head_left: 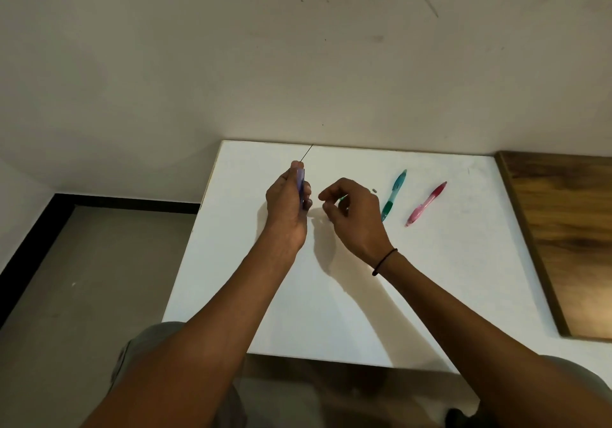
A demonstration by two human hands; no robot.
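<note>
Head view. Your left hand (pixel 288 195) is raised above the white rectangular tabletop (pixel 430 278), near its far edge, wrist upright and fingers curled round a translucent blue pen barrel (pixel 301 189). The barrel's long axis runs away from you. A thin dark rod (pixel 308 153) sticks out of its far end and points up toward the tabletop's far edge. Your right hand (pixel 354 215) hovers nearer the tabletop's middle with its fingers curled inward. A small green sliver (pixel 342 198) shows at the fingertips; whether they pinch it cannot be told. A teal plastic pen (pixel 393 195) and a pink plastic pen (pixel 426 204) lie toward the tabletop's right side.
</note>
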